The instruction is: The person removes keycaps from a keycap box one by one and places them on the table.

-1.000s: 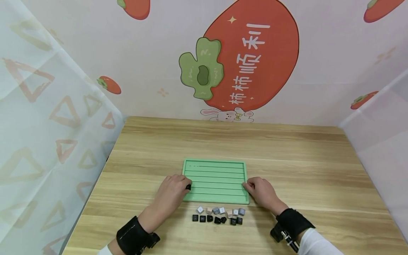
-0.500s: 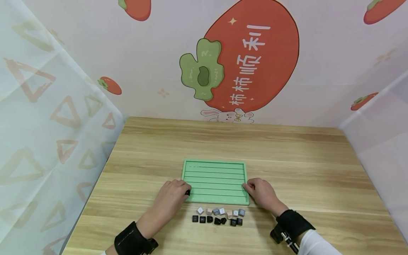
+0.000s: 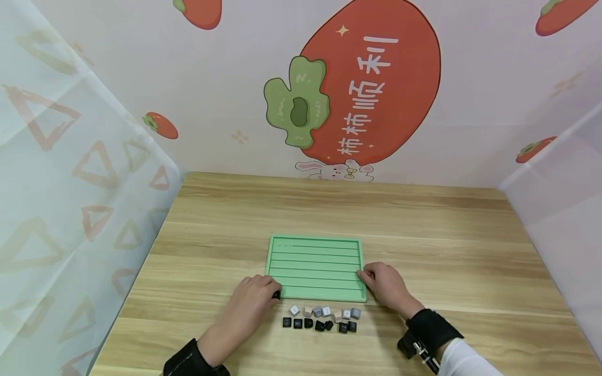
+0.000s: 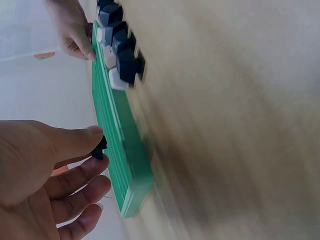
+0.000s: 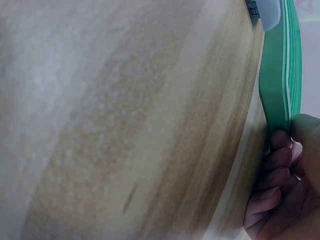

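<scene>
My left hand pinches a small black keycap between thumb and index finger, at the front left corner of a green tray with shallow ridged rows. The other left fingers are loosely bent in the left wrist view. On the tray's right side, my right hand grips the rim between thumb and curled index finger; its remaining fingers are curled in the right wrist view. Just in front of the tray lie a row of white, grey and beige keycaps and a nearer row of black keycaps.
The wooden table runs back to a printed cloth with a large persimmon picture. Patterned cloth walls stand left and right. Black straps with small cameras circle both wrists.
My left hand, with the black keycap, has moved toward me along the tray's left edge to its front corner. The right hand has stayed on the tray's right rim.
</scene>
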A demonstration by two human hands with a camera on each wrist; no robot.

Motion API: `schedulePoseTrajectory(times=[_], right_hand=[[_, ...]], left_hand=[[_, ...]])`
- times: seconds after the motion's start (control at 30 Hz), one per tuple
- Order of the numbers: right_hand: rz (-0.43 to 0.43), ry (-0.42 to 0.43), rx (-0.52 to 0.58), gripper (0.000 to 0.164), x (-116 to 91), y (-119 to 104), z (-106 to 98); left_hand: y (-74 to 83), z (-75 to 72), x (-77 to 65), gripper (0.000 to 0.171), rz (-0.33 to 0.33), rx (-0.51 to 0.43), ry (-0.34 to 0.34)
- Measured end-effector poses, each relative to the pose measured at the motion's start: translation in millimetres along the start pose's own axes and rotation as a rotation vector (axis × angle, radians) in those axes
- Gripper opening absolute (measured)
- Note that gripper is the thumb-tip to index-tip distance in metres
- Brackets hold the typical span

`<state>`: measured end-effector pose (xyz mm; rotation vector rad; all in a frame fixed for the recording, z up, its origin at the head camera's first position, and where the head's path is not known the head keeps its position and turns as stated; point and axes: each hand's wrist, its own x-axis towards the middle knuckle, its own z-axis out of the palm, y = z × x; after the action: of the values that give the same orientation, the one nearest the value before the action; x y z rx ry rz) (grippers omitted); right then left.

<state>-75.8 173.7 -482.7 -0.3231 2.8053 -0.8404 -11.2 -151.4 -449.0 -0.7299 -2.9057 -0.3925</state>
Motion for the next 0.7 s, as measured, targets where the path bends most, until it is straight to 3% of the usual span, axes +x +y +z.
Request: schedulePoseTrajectory(times=[0.3,0.7], right_hand=[[0.001,-0.007,-0.002,0.039,-0.3,1.1,0.1],[0.009,-0.011,0.002,0.039,1.2,-0.3,-0.2]], left_hand=[[6.0,3.6,-10.3,0.017,0.011,0.011,-0.015],[2.8,7.0,-16.3,0.021,0.045,0.062,-0.061]])
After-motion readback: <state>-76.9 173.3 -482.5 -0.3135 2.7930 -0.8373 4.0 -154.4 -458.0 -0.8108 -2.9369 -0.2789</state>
